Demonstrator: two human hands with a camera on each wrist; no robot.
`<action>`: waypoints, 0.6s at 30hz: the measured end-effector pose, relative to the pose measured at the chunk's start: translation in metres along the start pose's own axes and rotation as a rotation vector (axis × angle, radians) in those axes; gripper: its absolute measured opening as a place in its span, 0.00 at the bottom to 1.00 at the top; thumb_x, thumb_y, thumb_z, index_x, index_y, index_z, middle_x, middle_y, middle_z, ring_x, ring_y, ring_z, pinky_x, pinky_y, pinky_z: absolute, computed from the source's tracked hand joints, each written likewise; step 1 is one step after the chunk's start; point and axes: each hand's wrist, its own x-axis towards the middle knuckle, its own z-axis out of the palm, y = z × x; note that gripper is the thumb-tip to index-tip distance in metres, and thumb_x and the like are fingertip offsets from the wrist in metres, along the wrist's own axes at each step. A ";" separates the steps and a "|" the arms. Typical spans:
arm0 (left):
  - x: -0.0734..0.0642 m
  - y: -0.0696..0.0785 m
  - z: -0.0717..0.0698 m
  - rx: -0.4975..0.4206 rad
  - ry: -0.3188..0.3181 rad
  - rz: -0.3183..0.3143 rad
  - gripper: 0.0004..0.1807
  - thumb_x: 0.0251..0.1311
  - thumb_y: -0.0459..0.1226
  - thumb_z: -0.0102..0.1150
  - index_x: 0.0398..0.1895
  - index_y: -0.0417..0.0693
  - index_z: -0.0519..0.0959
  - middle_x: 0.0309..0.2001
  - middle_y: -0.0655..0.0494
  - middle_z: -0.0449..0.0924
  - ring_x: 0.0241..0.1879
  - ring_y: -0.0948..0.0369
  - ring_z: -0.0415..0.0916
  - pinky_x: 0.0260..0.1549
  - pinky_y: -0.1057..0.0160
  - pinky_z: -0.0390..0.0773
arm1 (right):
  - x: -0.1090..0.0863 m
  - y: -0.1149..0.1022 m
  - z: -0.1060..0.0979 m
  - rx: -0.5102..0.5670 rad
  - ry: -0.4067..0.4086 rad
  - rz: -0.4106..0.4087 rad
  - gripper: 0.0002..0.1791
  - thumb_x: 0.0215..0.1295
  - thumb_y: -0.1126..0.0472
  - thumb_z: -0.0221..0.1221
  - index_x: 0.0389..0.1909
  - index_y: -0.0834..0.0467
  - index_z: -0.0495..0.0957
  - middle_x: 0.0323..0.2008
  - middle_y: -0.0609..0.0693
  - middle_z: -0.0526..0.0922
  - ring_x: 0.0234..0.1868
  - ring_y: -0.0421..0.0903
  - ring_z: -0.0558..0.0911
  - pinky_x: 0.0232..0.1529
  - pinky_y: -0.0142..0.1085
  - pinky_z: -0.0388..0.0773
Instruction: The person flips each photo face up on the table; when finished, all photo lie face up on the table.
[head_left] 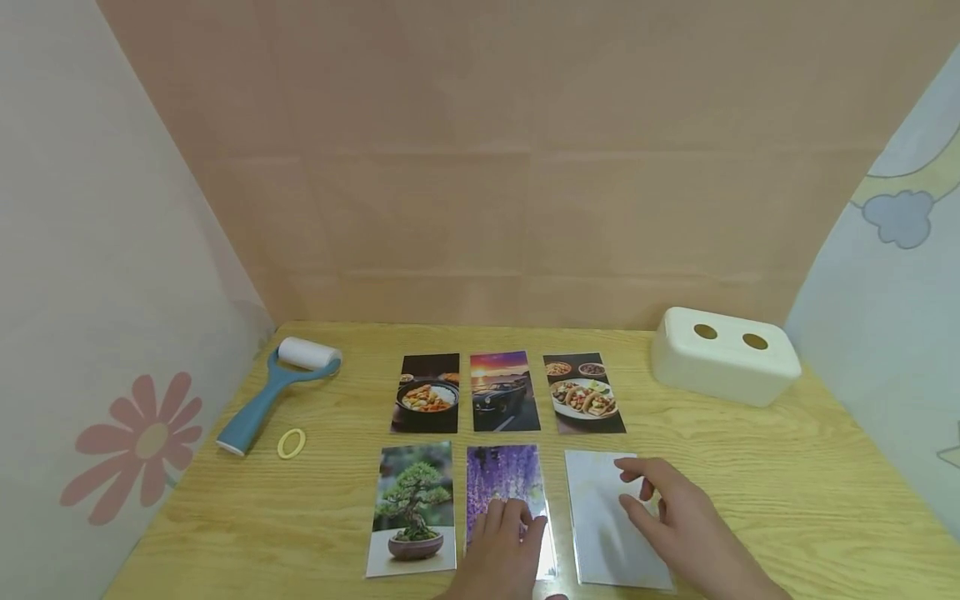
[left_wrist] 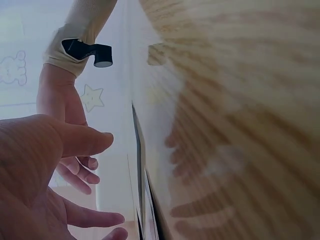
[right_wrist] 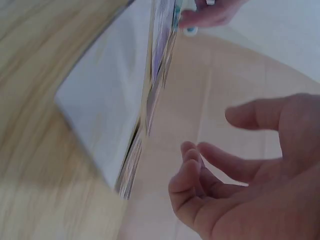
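Picture cards lie in two rows on the table. In the front row are a bonsai card (head_left: 414, 492), a purple wisteria card (head_left: 501, 471) and a blank whitish card (head_left: 606, 542). Behind them lie a rice-bowl card (head_left: 426, 396), a car-at-sunset card (head_left: 504, 392) and a taco card (head_left: 585, 396). My left hand (head_left: 501, 542) is over the lower part of the wisteria card; its thumb and fingers (left_wrist: 92, 216) are apart, holding nothing. Above the whitish card's right edge hovers my right hand (head_left: 678, 517), fingers loosely bent and empty.
A blue-handled roller (head_left: 262, 400) with a white roll lies at the back left, and a pale yellow ring (head_left: 292, 443) is near its handle. At the back right stands a white box (head_left: 723, 358) with two round holes. Cloth-like walls enclose the table.
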 end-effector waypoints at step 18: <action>0.017 0.018 0.012 0.253 0.009 0.124 0.21 0.68 0.54 0.59 0.50 0.47 0.75 0.45 0.57 0.61 0.40 0.61 0.52 0.37 0.68 0.57 | -0.029 0.052 -0.025 -0.171 -0.331 0.069 0.27 0.65 0.54 0.67 0.60 0.64 0.76 0.38 0.46 0.72 0.36 0.34 0.71 0.35 0.35 0.75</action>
